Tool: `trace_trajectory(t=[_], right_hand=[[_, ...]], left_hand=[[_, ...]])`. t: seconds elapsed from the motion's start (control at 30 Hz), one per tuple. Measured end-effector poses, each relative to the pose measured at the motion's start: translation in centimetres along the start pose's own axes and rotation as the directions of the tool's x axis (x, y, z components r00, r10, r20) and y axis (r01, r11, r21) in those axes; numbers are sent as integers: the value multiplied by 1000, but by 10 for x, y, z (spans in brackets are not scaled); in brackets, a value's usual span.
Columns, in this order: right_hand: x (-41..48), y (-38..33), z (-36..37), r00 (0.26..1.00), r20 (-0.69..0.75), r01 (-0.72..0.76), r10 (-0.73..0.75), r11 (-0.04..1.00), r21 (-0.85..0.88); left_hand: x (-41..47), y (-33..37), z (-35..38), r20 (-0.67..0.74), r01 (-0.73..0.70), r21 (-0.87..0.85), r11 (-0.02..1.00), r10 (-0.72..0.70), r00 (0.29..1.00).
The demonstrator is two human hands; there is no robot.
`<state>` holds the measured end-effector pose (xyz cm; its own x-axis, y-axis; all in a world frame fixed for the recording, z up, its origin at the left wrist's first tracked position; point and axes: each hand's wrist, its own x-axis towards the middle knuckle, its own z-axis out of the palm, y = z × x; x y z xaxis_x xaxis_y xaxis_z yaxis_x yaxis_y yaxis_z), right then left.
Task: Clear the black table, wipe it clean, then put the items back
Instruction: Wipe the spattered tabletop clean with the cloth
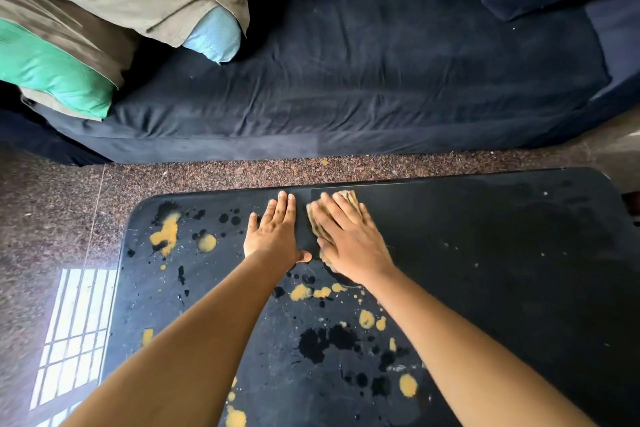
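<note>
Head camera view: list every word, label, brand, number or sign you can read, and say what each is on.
None: no readable text anywhere. The black table shows only yellow and black splatter marks, the cloth under the right hand is plain, and the sofa and pillows carry no labels.

I can read no text, label, brand, number or sign anywhere from here.
</note>
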<state>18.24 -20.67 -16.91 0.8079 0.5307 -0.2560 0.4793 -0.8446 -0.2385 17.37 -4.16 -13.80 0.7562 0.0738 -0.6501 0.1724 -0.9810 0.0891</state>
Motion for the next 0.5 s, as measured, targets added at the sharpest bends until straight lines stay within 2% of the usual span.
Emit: trace_trajectory(t=[0.03,0.07,0.1,0.17,0.2,0.23,0.27,0.33,0.4,0.43,0.47,0.5], right_hand=[[-3,13,-1,999,19,28,-27,999,-43],[-3,27,-1,999,12,-42,43,997,-61],[-2,37,-2,985,-35,-173,171,984,-38],[9,40,-4,891,-155,-422,426,904,63],[18,34,-4,850,-195,-480,489,872,97],[28,22,-3,840,-211,-486,501,866,119],[37,8,-1,863,-219,-440,456,890,119],[49,-15,3,948,-213,-230,238,971,64],[48,-16,4,986,-161,-42,41,999,-8],[44,-6,5,990,-142,-15,11,999,-32],[39,7,6,989,-141,-54,48,998,-45],[31,19,8,972,-176,-161,153,987,-30]], left_hand=[[0,0,0,6,1,1,1000,-1,1000],[0,1,-1,12,1,6,1000,-1,1000],[-1,1,0,17,2,9,1000,-2,1000],[0,1,-1,13,4,12,1000,-5,1000],[0,2,-1,16,4,14,1000,-4,1000],[0,2,-1,21,4,17,1000,-4,1000],[0,2,-1,23,6,19,1000,-7,1000],[-1,2,-1,23,16,25,1000,-16,1000],[0,3,-1,25,20,28,999,-21,999],[0,4,-1,28,20,32,999,-21,999],[1,4,-1,29,21,37,999,-22,999],[0,4,-1,32,23,45,999,-24,999]])
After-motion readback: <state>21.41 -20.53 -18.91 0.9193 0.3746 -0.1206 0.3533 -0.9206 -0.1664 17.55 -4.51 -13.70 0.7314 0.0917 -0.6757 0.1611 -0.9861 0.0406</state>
